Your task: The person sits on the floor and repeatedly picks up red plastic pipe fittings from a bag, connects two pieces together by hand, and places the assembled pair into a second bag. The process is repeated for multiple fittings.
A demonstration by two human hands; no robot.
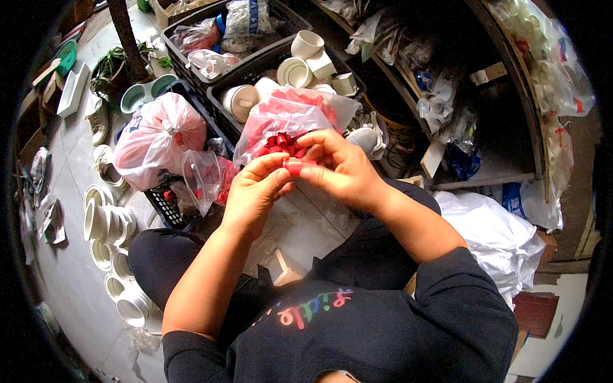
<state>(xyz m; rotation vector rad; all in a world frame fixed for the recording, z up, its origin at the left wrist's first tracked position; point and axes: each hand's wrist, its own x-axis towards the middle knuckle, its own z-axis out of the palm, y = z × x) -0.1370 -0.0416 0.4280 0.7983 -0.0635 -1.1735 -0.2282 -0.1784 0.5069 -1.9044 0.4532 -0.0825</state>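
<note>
In front of my chest, both hands close on a small red plastic piece, shaped like a short band or tube. My left hand pinches its left end between thumb and fingers. At the other end, the thumb and curled fingers of my right hand grip it. Just beyond the fingertips shows a shiny dark red piece with petal-like folds; whether it joins the band I cannot tell. Behind them lies an open clear plastic bag full of pink-red pieces.
Black crates hold white pipe fittings and bagged parts. A tied bag sits on another crate at left. Several white fittings line the floor there. Shelving stands at right, near a white sack.
</note>
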